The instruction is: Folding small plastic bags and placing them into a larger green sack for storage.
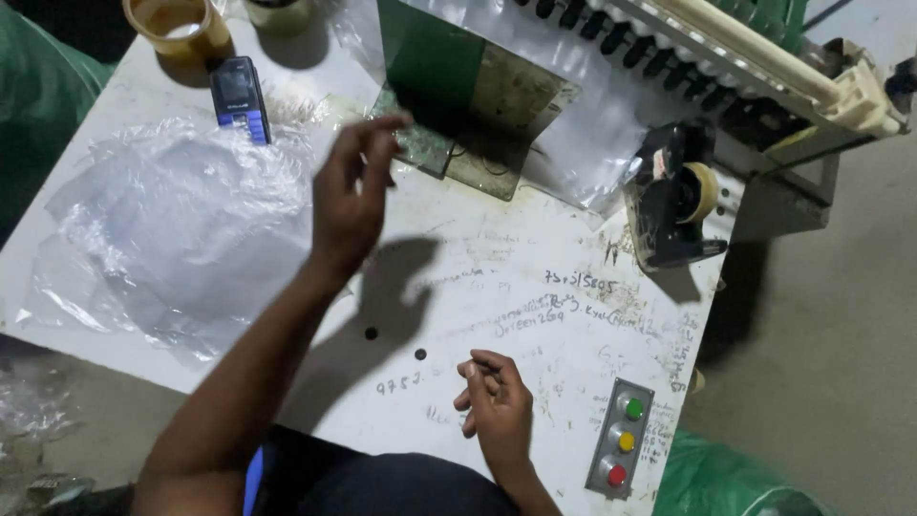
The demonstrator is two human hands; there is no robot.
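Our left hand [349, 196] hangs raised over the white worktable [497, 277], fingers loosely spread and holding nothing, just beside a heap of clear plastic bags [181, 225]. Our right hand [497, 401] rests on the table, fingers curled together, near a panel of 3 coloured buttons [622, 440]. A tape dispenser [673, 196] sits beyond
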